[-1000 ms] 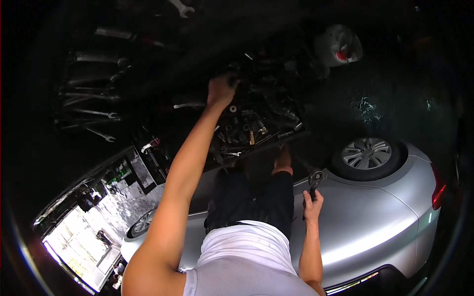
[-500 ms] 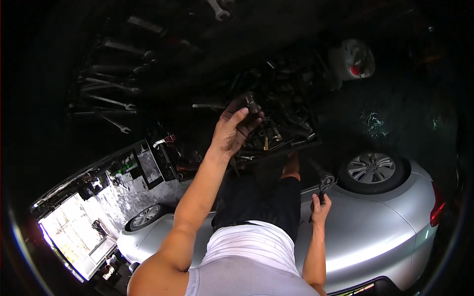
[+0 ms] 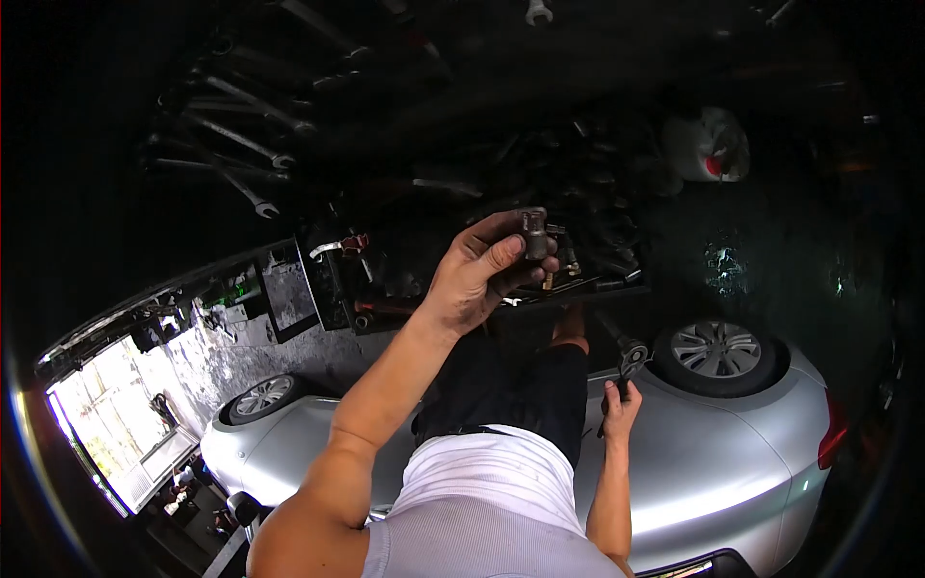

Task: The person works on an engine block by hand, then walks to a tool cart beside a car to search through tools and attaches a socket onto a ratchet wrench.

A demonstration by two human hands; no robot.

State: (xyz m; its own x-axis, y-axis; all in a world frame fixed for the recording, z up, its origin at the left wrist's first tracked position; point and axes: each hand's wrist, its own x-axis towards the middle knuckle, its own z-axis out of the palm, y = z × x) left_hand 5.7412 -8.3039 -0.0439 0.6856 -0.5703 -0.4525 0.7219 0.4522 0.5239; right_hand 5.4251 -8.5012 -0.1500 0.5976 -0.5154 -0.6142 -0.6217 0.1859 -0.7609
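Observation:
My left hand [image 3: 482,265] is closed on a dark metal socket [image 3: 534,235], gripped between thumb and fingers above the tool tray. Grime darkens the fingertips. Lower on the right, my right hand [image 3: 620,409] wraps around the handle of a ratchet wrench [image 3: 631,358]; its round head points up, away from my body. Behind the socket, the dark tool tray [image 3: 588,296] holds a jumble of sockets and metal tools, partly hidden by my left hand.
Several wrenches [image 3: 236,140] hang or lie at the upper left. A silver car [image 3: 713,443] stands close behind and beside me. At the upper right is a white container [image 3: 708,144] with a red spot. A red-handled tool [image 3: 352,245] lies left of the tray.
My left hand has moved right and slightly down with the socket, which shows more clearly now. The view has shifted a little. My right hand keeps hold of the ratchet wrench.

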